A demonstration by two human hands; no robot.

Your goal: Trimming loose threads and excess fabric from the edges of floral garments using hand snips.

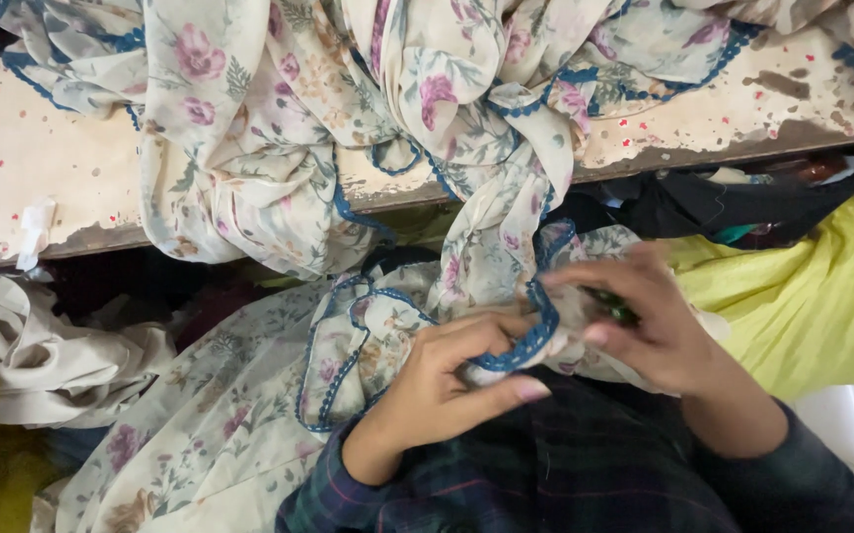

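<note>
Head view: my left hand (437, 380) and right hand (644, 326) pinched the blue-edged floral cloth (506, 350) between them, lower centre.

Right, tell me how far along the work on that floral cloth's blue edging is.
Done: blue edging already runs along several visible hems of the floral cloth. In hand: the left hand pinches one stretch of edging while the right hand holds a small dark green thing at it. Left: cannot tell; most of the cloth lies bunched on the worn table, its hems hidden.
</note>
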